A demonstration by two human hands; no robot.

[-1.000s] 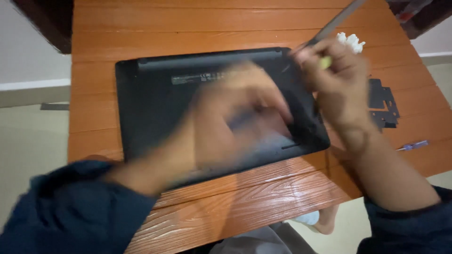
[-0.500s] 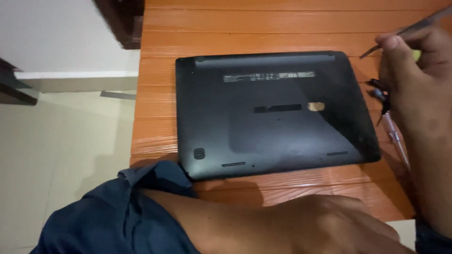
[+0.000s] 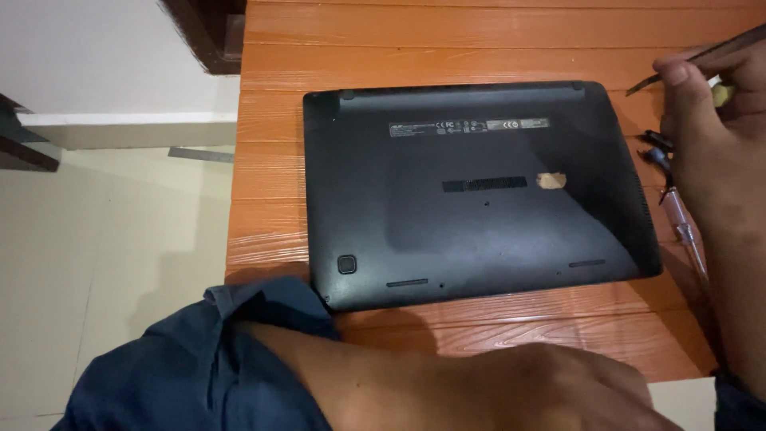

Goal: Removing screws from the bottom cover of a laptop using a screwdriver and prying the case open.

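One black laptop (image 3: 479, 191); one tweezers (image 3: 702, 57); one screwdriver (image 3: 688, 231); one wooden table (image 3: 447, 32); two hands.

long narrow dark label with pale print (image 3: 469, 126) near laptop underside's far edge, small tan sticker (image 3: 550, 180) mid-panel

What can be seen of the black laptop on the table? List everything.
The black laptop lies closed and upside down, flat on the orange wooden table, its matte plastic-looking underside facing up. That panel shows a pale label strip near the far edge, a narrow vent slot in the middle, a small tan patch beside it, a square rubber foot near one corner and slim slots along the near edge. Neither hand touches it; the left forearm's sleeve lies against its near corner.
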